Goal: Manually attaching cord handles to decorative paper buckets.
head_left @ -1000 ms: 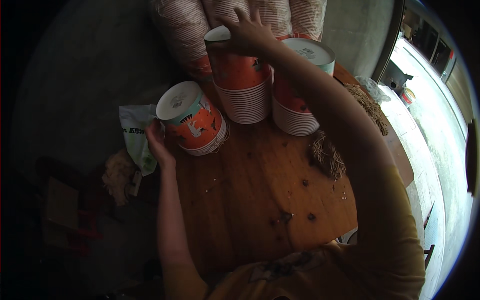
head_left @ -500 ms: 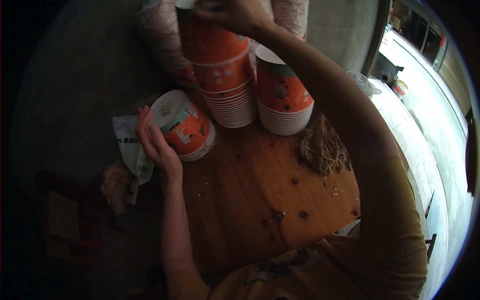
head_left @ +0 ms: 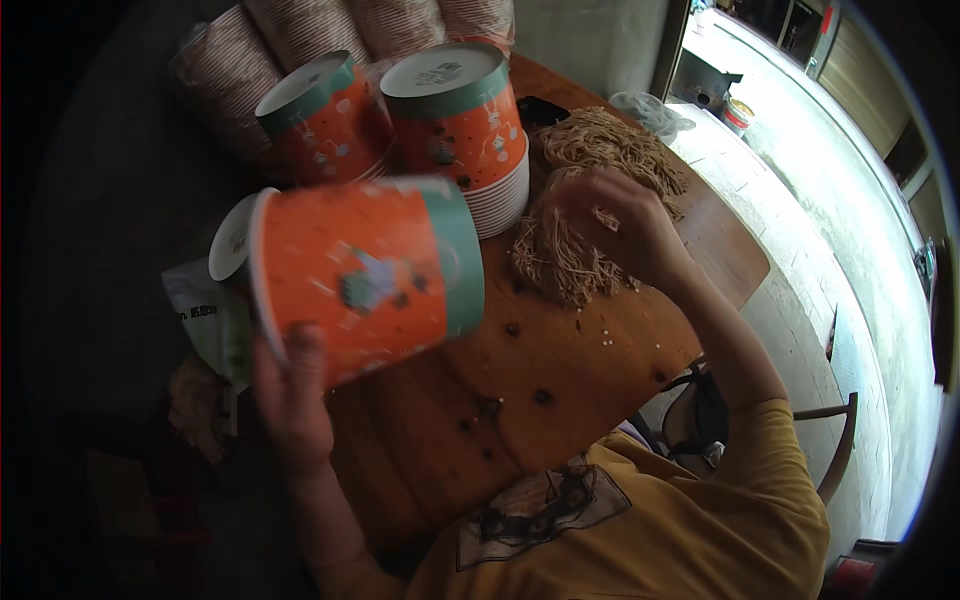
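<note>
My left hand (head_left: 295, 405) grips the rim of a large orange paper bucket (head_left: 365, 285) with a green band round its base. The bucket lies sideways in the air, its rim toward my left and its base toward my right, slightly blurred. Over a heap of tan strings (head_left: 570, 245) is my right hand (head_left: 625, 225), fingers curled and smeared by motion; whether they pinch a strand I cannot make out. Behind the held bucket stand two upside-down stacks of matching buckets, a left stack (head_left: 325, 125) and a right stack (head_left: 455, 120). Another bucket (head_left: 232, 245) is partly hidden at the left.
Plastic-wrapped stacks of cups or buckets (head_left: 300, 35) line the back. A white and green bag (head_left: 205, 310) hangs by the left edge of the wooden table (head_left: 560, 370). Beyond the right edge are a chair (head_left: 840, 440) and bright floor. Small white bits lie scattered on the tabletop.
A bucket has come off the tall middle stack and is now sideways in my left hand. My right hand has moved down from that stack to the strings. The view has shifted rightward.
</note>
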Demonstrator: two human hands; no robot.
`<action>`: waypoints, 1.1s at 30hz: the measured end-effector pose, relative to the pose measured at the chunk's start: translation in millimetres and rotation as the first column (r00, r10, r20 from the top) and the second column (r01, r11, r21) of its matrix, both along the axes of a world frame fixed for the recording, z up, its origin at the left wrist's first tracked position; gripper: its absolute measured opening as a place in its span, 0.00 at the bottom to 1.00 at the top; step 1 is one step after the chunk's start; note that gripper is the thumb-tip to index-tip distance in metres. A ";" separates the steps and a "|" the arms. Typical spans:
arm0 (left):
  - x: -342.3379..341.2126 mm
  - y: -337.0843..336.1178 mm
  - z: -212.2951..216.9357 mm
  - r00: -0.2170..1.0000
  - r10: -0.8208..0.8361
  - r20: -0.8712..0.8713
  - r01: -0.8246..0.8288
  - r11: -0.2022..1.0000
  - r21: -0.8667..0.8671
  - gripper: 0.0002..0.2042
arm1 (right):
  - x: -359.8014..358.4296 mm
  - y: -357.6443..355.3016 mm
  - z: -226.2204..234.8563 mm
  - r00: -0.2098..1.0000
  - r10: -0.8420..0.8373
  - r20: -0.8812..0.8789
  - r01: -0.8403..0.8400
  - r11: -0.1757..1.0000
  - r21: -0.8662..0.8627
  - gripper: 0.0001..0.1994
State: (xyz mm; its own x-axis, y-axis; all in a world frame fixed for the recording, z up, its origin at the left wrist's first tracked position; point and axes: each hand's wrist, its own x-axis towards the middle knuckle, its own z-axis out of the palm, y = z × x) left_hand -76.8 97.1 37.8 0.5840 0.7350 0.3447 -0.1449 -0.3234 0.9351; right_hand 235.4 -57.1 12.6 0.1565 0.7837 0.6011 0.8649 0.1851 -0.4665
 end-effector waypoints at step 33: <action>39.9 -8.0 6.2 0.814 -0.396 -0.425 0.380 0.916 -0.125 0.16 | -30.3 -36.9 -54.9 0.923 -0.054 -0.380 0.000 0.990 -0.141 0.05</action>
